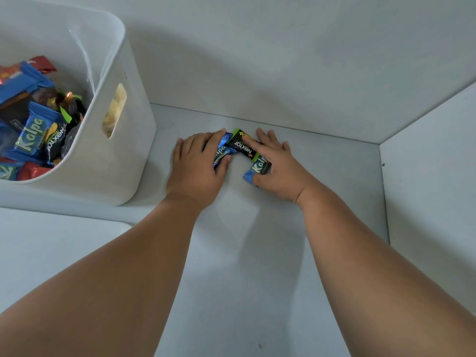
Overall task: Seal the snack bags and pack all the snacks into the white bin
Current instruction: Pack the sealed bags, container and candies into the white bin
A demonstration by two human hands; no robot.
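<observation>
From the head camera, you are close to done. The white bin (pixel 128 155) stands at the left edge of the bench (pixel 322 181) and already holds a heap of snacks (pixel 33 130): blue, black and red packets, with clear plastic rising above them along the wall. Whether any bag in there is sealed cannot be told from here.

Only three small packets are left out, in a cluster by the bench's far edge, close to the back wall. Your left hand (pixel 198 168) grips the left Kalpa packet (pixel 223 150), fingers together over its top and thumb tucked against its near side. Your right hand (pixel 279 163) lies palm down with fingers spread. Its forefinger is stretched along the black Nextar packet (pixel 240 145) and its thumb touches the near end of the right Kalpa packet (pixel 257 170). The Nextar packet sits between the two blue ones, touching both.

What remains, by the look of it, is gathering these three and carrying them left into the bin. No open bag shows on the bench.
</observation>
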